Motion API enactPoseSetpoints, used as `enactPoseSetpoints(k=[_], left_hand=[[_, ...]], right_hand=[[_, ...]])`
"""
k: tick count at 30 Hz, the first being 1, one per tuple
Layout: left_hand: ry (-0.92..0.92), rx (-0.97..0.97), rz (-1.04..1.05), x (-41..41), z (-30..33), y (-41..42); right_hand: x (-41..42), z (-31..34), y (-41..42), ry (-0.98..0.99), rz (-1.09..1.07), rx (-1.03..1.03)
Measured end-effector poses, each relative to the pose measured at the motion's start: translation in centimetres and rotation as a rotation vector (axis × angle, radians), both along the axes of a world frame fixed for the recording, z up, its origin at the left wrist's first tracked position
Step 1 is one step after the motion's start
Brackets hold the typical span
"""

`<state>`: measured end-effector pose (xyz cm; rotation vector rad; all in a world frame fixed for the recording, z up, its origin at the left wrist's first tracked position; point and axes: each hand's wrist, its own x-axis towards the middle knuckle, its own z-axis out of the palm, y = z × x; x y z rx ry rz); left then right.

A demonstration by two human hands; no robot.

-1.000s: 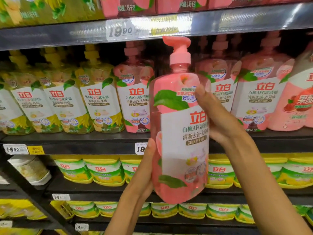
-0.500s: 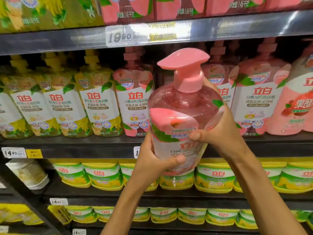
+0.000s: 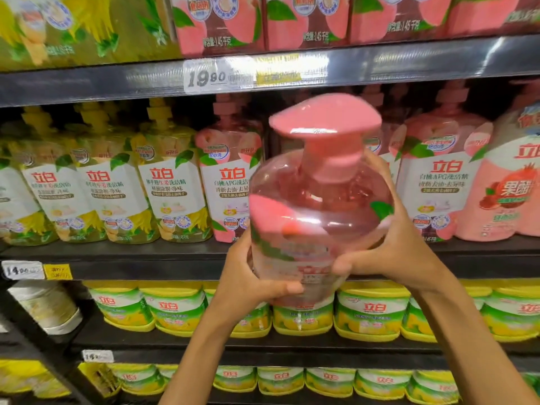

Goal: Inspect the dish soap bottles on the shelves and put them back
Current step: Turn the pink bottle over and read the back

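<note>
A large pink dish soap bottle (image 3: 315, 206) with a pink pump top is held in front of the middle shelf, tipped toward me so its pump head and shoulder face the camera. My left hand (image 3: 251, 282) grips its lower left side, thumb across the front label. My right hand (image 3: 391, 252) grips the right side, fingers curled behind the bottle and thumb on the front. Behind it, in the row of pink bottles (image 3: 230, 182), a dark gap shows.
The middle shelf (image 3: 140, 258) carries yellow bottles (image 3: 172, 182) on the left and pink ones (image 3: 441, 182) on the right. Green and yellow tubs (image 3: 374, 311) fill the two lower shelves. Boxed packs stand on the top shelf, with a 19.90 price tag (image 3: 216, 76) on its edge.
The bottle went from upright with its label facing me to tipped forward with the pump toward the camera. Both hands slid to grip its sides lower down.
</note>
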<state>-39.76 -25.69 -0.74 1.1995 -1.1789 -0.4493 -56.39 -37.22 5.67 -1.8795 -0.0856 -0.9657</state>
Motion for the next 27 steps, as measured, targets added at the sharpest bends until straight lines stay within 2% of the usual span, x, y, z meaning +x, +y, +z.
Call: enactPoseSetpoints(k=[7, 12, 16, 20, 23, 27], left_hand=[[0.223, 0.075, -0.079, -1.7, -0.7, 0.4], [0.293, 0.257, -0.11, -2.0, -2.0, 1.4], [0.457, 0.245, -0.095, -2.5, -2.0, 1.6], [0.561, 0.245, -0.123, -2.7, -0.8, 1.8], [0.568, 0.245, -0.182, -2.9, 0.2, 2.4], [0.672, 0.256, -0.272, -3.2, 0.7, 3.5]], right_hand=[[2.7, 0.2, 0.3, -0.173, -0.113, 0.173], [3.2, -0.4, 0.5, -0.151, -0.102, 0.427], [3.9, -0.3, -0.6, -0.073, -0.079, 0.64], [3.8, -0.5, -1.7, 0.02, -0.086, 0.584], [3.6, -0.6, -2.2, 0.108, -0.095, 0.491], [4.2, 0.0, -2.9, 0.262, -0.092, 0.56]])
